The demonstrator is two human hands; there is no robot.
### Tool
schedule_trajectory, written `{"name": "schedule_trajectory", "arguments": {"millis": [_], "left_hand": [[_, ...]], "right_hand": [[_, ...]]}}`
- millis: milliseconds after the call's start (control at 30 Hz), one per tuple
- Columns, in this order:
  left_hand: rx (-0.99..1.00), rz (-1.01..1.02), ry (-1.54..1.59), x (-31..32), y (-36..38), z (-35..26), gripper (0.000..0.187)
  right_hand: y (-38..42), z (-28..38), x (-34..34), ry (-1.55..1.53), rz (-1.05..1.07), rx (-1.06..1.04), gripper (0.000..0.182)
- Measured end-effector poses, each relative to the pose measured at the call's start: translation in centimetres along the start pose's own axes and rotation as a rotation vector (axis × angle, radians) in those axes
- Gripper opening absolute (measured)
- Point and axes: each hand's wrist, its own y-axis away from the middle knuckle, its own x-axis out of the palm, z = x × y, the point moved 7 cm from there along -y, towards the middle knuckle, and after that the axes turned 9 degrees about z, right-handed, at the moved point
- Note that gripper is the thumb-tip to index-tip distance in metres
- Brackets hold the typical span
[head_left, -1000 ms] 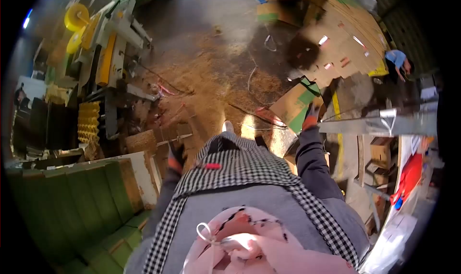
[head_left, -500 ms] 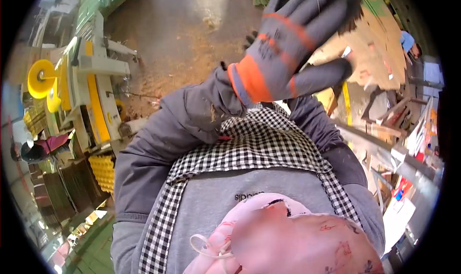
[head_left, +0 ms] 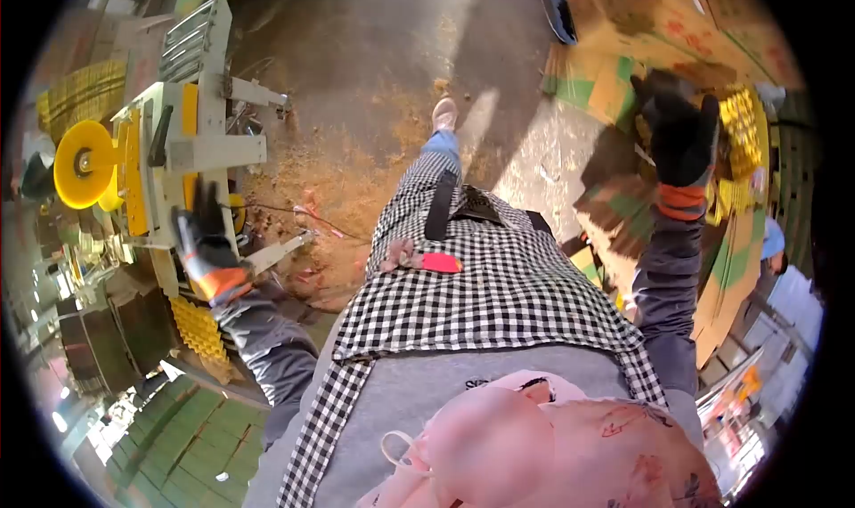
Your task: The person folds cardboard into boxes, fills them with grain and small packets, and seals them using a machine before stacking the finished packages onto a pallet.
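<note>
At the far left a white and yellow machine (head_left: 174, 143) is seen, with a yellow wheel (head_left: 80, 163) on its outer side; its long frame runs from the near left up and away toward the top of the view. Yellow egg-tray-like sheets (head_left: 198, 327) are stacked below it, and flat green cardboard (head_left: 191, 437) lies at the lower left.

The left hand (head_left: 203, 241), gloved in grey with an orange cuff, is held out in front of the machine, fingers spread and raised; nothing is gripped, and whether the machine is touched cannot be told.

In the middle a black-and-white checked apron (head_left: 485, 285) is worn, with a red clip (head_left: 438, 263) fastened to it. One leg is stretched forward, its shoe (head_left: 443, 113) planted on the sawdust-strewn floor (head_left: 356, 81).

To the right, the right hand (head_left: 677, 134), gloved alike, is raised with fingers loosely curled and apparently empty, though the fisheye edge leaves this uncertain. It is held over flattened cardboard sheets (head_left: 623, 98) spread on the floor, near a yellow tray stack (head_left: 744, 125). Another person's blue sleeve (head_left: 773, 239) is glimpsed at the right edge.
</note>
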Motion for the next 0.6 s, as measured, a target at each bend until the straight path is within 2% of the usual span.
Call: {"name": "schedule_trajectory", "arguments": {"millis": [33,67,100,133,167,200,233,333,433,600], "left_hand": [[0.137,-0.169,-0.098,3.9,-0.3,-3.5,0.048],[0.232,-0.09,-0.081,5.9,-3.0,-5.4,0.046],[0.349,0.021,-0.106,8.1,-5.8,-8.3,0.047],[0.474,-0.027,-0.239,12.4,-8.1,-11.4,0.047],[0.51,0.064,-0.182,15.0,-10.9,-14.2,0.047],[0.657,0.031,-0.458,20.1,-12.5,-17.1,0.044],[0.788,0.115,-0.59,24.2,-14.1,-18.6,0.044],[1.114,0.59,-0.776,35.9,-16.5,-20.2,0.043],[1.205,0.89,-0.788,43.1,-20.9,-18.9,0.041],[1.173,1.041,-0.656,48.3,-29.3,-17.5,0.039]], "right_hand": [[-2.4,0.8,1.2,0.045,-0.014,0.052,0.06],[-6.4,2.0,1.0,0.047,0.041,0.05,0.063],[-11.2,3.1,6.8,-0.371,0.6,0.122,0.062],[-15.2,6.4,3.7,0.025,0.157,0.01,0.059],[-18.6,8.6,4.3,0.147,0.159,-0.027,0.059],[-21.8,10.1,5.5,0.178,0.251,-0.071,0.058],[-24.5,11.5,6.6,0.204,0.323,-0.097,0.058],[-29.6,15.5,8.6,0.278,0.432,-0.206,0.058],[-34.9,18.4,8.4,0.345,0.45,-0.275,0.058],[-42.1,20.2,4.2,0.43,0.367,-0.339,0.059]]}}
